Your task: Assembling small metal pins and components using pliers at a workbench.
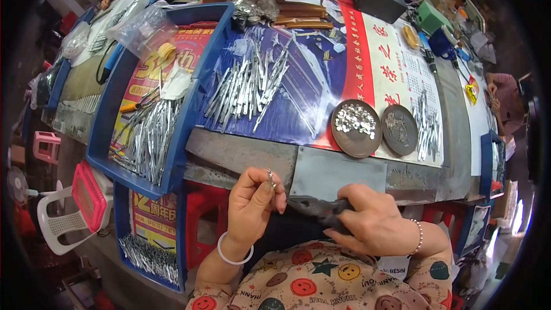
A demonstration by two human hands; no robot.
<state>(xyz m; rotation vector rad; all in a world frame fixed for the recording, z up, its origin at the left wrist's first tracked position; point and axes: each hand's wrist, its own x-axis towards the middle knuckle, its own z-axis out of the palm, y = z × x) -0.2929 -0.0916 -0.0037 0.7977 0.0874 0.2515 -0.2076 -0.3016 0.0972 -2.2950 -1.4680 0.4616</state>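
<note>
Left hand (251, 209): thumb and fingertips pinch a small, shiny, silver-coloured metal piece (270, 175), one end showing above the thumb; exact form too small to tell. Right hand (370, 223): fingers wrapped round dark, black-handled metal pliers (313, 204), nose pointing at the left hand and ending just beside its fingers; whether the jaws meet cannot be told. Just ahead of both hands, a flat, grey, rectangular plate (338, 172) lies at the bench edge. Ahead of the right hand, past the plate: a round brown dish (356, 148) of shiny silver discs and, to its right, a smaller brown dish (402, 148) of fine metal bits. Around and beyond the dishes, a white paper calendar sheet (374, 26) with a red band; writing observed: large red Chinese characters on the white, small white ones down the band, a printed date grid at right. Ahead of the left hand, a loose pile of narrow silver metal strips (247, 89) rests on a glossy dark-blue printed sheet (298, 117). Left of the left hand, a blue plastic tray (216, 51) holds more strips over a red-and-yellow poster (195, 37) with large yellow numerals and Chinese characters. Nearer the body, a second blue plastic tray (182, 241) holds many short silver pieces (149, 260); its lining also bears yellow characters. Below the hands, a beige patterned shirt (321, 284) shows smiley faces, stars and dark Latin lettering.
</note>
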